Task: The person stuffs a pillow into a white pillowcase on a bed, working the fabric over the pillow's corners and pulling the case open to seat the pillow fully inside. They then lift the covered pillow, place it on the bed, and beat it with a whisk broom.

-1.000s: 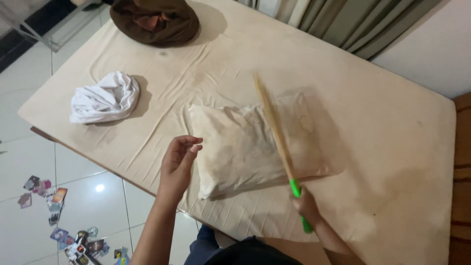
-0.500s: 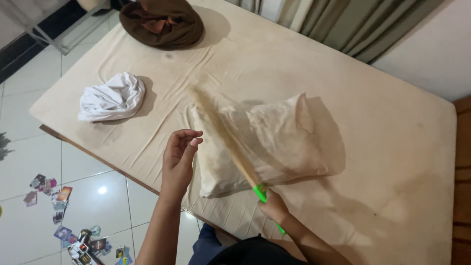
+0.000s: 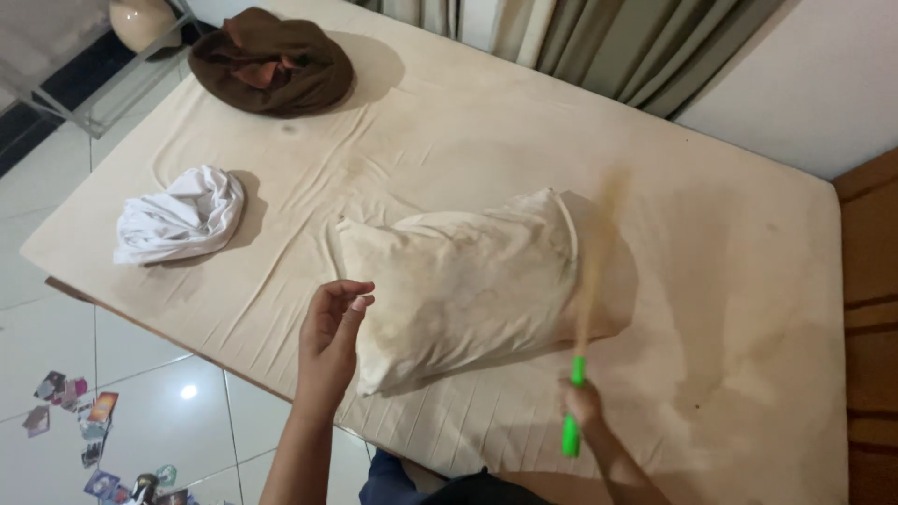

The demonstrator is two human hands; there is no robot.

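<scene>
Bare cream mattress [image 3: 711, 281] fills the frame, tiled floor lower left. Pillow [image 3: 468, 281] lies mid-frame: soft, light, likely best gripped at a corner. Right hand [image 3: 585, 407] clenched on the green handle of a motion-blurred stick beater [image 3: 589, 281]. Left hand [image 3: 332, 323] loosely curled, empty, beside pillow's lower-left corner.
</scene>
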